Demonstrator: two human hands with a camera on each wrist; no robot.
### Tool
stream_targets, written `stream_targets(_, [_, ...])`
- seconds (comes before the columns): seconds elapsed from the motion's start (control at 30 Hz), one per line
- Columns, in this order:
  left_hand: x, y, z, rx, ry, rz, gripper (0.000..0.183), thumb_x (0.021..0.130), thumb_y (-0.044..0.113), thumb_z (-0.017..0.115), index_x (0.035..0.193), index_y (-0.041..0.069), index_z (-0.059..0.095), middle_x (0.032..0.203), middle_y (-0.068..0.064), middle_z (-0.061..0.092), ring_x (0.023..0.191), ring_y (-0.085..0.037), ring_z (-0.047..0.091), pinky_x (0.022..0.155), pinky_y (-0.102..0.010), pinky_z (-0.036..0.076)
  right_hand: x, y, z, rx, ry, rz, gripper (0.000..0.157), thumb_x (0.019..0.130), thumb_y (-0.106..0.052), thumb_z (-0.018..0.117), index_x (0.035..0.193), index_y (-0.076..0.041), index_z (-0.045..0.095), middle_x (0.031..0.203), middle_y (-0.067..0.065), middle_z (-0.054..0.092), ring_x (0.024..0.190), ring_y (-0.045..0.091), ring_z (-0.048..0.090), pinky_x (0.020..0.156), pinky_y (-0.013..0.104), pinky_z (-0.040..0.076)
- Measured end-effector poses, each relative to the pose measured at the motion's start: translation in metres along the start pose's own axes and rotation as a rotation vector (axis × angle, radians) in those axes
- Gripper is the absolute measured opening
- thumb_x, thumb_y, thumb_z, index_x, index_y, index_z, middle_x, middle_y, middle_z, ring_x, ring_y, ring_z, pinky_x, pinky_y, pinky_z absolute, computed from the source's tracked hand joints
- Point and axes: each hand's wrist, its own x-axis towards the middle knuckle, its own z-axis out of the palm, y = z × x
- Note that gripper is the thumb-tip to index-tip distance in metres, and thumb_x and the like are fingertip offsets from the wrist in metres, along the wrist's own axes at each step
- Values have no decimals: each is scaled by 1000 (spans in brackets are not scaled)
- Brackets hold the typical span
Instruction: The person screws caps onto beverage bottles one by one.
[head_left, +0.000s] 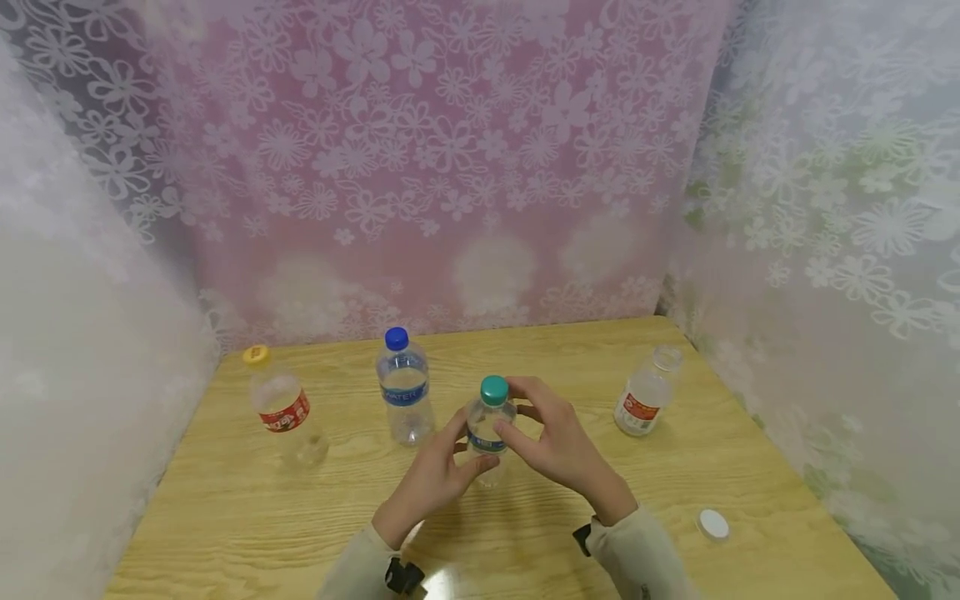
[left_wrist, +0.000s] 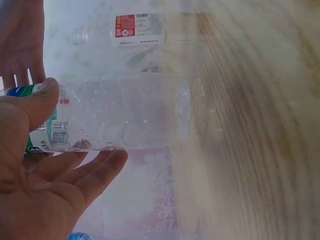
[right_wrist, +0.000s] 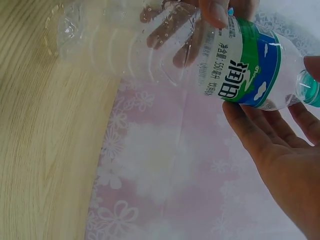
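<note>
A clear plastic bottle [head_left: 491, 417] with a green cap [head_left: 494, 390] and a blue, green and white label [right_wrist: 250, 62] is upright between the two hands. My left hand [head_left: 442, 471] grips its body, thumb on one side and fingers on the other. Around the bottle's upper part curls my right hand [head_left: 558, 433], its thumb at the neck and shoulder, the fingers along the far side of the label. The cap sits on the neck. The bottle looks empty of liquid. Whether its base [left_wrist: 184, 107] touches the tabletop, I cannot tell.
A blue-capped bottle [head_left: 405, 392] stands just left of the hands, a yellow-capped bottle [head_left: 285, 408] farther left. To the right is an uncapped bottle [head_left: 643, 400] with a red-and-white label. A white lid [head_left: 712, 525] lies on the wooden table [head_left: 225, 517] at front right. Floral curtains [head_left: 450, 167] surround it.
</note>
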Motion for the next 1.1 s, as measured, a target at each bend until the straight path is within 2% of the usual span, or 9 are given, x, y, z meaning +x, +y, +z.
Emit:
stream_targets(0.2, [20,-2,6,-16,-3,0,81,102,25,73,167,29,26,154,-12,58,139,-40,58,104,-58,56,6,10,-7,0,20,50,51,101,-8,70,149,-11,54,140,11,61,129,32,63,101,52,59])
stream_targets(0.47, [43,-6,12,0,5,-28,80,101,26,74,167,27,28,151,-11,61,139,-35,60,104,-57,57,13,20,-15,9,34,109,50,104,-11,67,152,-10,51,145,13,58,136,35,57,108,55,55])
stream_targets(0.63, [54,-7,12,27,21,-24,79,103,25,72,167,20,26,152,-16,60,140,-36,58,105,-59,56,21,27,-16,18,26,143,50,107,-14,63,154,-8,48,148,14,55,140,36,55,114,54,50])
stream_targets(0.83, [67,-9,12,33,20,-53,79,105,25,69,168,18,22,156,-17,55,143,-38,54,108,-61,53,30,34,-16,30,32,155,52,108,-14,61,158,-6,44,152,18,52,143,39,51,115,58,47])
stream_targets(1.1, [77,-17,18,29,16,-69,80,105,23,68,168,13,20,156,-20,54,143,-43,54,110,-66,49,32,46,-16,55,39,222,54,110,-17,59,160,-8,42,156,18,49,147,40,48,117,62,44])
